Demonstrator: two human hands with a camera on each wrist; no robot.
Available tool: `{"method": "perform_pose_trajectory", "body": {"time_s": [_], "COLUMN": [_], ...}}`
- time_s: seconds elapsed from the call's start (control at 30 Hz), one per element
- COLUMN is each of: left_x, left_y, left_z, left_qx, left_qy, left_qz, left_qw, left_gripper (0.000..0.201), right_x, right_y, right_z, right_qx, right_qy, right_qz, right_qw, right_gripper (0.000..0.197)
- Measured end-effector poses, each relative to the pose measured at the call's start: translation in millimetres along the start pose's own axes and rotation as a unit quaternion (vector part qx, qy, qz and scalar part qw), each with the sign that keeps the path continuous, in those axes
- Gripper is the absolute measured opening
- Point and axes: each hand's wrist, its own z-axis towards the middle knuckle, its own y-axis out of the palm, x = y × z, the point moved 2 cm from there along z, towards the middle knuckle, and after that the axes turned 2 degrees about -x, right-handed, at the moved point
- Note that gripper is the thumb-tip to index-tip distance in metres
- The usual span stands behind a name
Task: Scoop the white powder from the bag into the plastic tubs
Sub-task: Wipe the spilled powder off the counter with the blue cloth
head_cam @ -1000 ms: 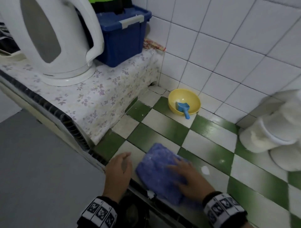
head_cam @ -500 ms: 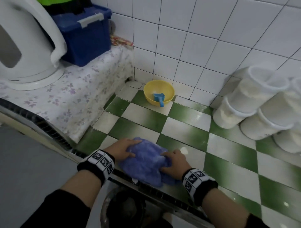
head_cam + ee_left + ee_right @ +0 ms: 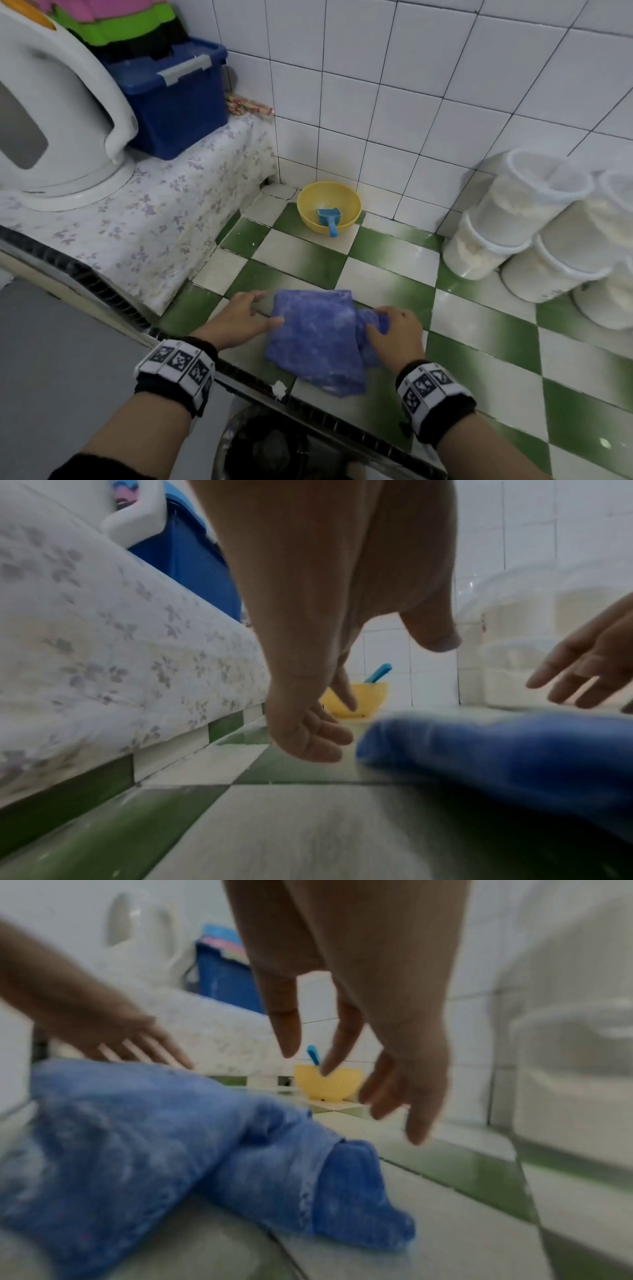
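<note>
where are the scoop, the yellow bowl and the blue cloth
scoop (image 3: 329, 219): head view, on its cup, inside the bowl.
yellow bowl (image 3: 308, 209): head view, on its inner left wall.
blue cloth (image 3: 315, 339): head view, on the middle of its top fold.

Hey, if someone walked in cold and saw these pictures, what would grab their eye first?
Probably the blue cloth lying on the green-and-white checked counter, with the left hand and right hand on either side of it. Next, the yellow bowl holding a blue scoop by the tiled wall, and the stacked powder-filled tubs at right.
</note>
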Motion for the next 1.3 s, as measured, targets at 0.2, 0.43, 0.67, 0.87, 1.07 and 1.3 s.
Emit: {"method": "perform_pose_trajectory", "body": {"time_s": [0.2,0.43,0.67,0.87,1.07,1.3], "left_x": [-12,-11,-14,-14,-3,-29], "left_y": [23,31,27,30,33,28], "left_z": [3,1,2,6,16,-2], "left_qx": [0.009,0.04,0.044,0.073,0.035,0.06], "left_qy": [-0.035,-0.035,-0.032,-0.048,0.043,0.073], "left_qz": [-0.1,-0.244,-0.308,-0.29,-0.131,0.021], "left_qw": [0.994,0.968,0.95,0.953,0.99,0.995], "left_gripper": [0.063,0.042,0.055,0.058,0.067,0.059], "right_x": [-19,-35,-5,-3,-21,-43], "right_y": [30,36,32,23,26,59], "right_z": [-11,5,16,15,19,-15], "right_qx": [-0.085,-0.077,-0.122,-0.045,-0.163,-0.201], "right_qy": [0.069,0.078,0.097,0.055,-0.138,-0.239], "right_qz": [-0.045,0.254,0.228,0.193,-0.045,-0.156], "right_qw": [0.993,0.961,0.961,0.979,0.976,0.937], "right_gripper": [0.084,0.009,0.026,0.056,0.097,0.076]}}
